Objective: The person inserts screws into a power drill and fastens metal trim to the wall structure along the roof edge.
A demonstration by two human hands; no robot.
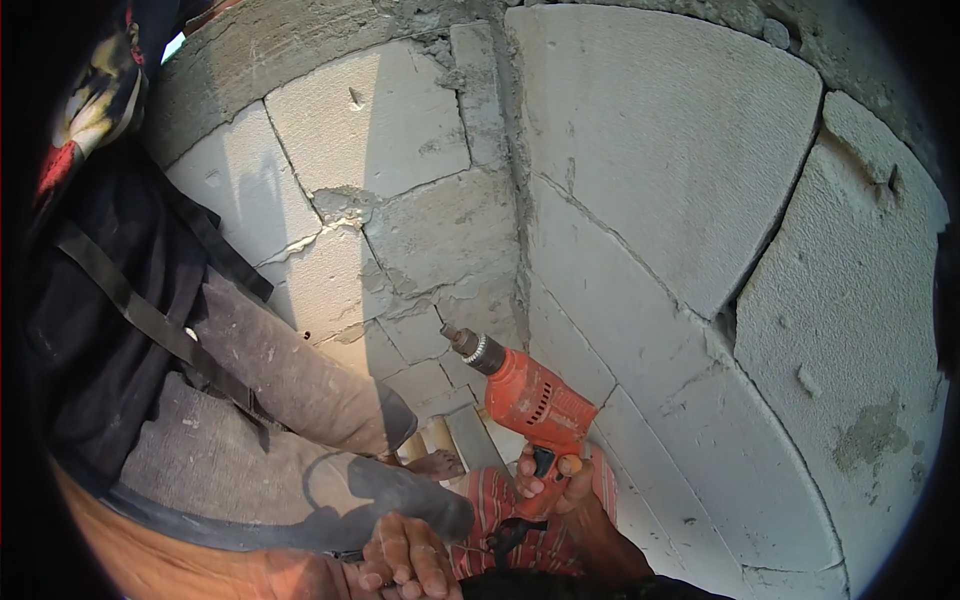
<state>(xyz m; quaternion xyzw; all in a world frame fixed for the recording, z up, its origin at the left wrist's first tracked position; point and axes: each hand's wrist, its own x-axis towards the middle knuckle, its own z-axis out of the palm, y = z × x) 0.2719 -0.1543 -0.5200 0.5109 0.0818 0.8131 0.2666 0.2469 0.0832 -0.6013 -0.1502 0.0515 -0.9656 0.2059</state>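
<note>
My right hand [560, 485] grips the handle of a red power drill [540, 400], its fingers by the black trigger. The drill points up and to the left, with a black and silver chuck [475, 348] and a thin bit near the pale block wall. A black cord hangs at the base of the handle. At the lower edge, my left hand [408, 560] has its fingers bent and close together, in front of the other person's trouser leg. What it holds, if anything, is hidden.
Another person in a dark shirt and dusty grey trousers [270, 370] stands close on the left, with a bare foot [437, 465] lower down. Pale block walls [660, 140] meet in a corner ahead. Wooden planks [470, 440] lie below, beside my red striped clothing [480, 510].
</note>
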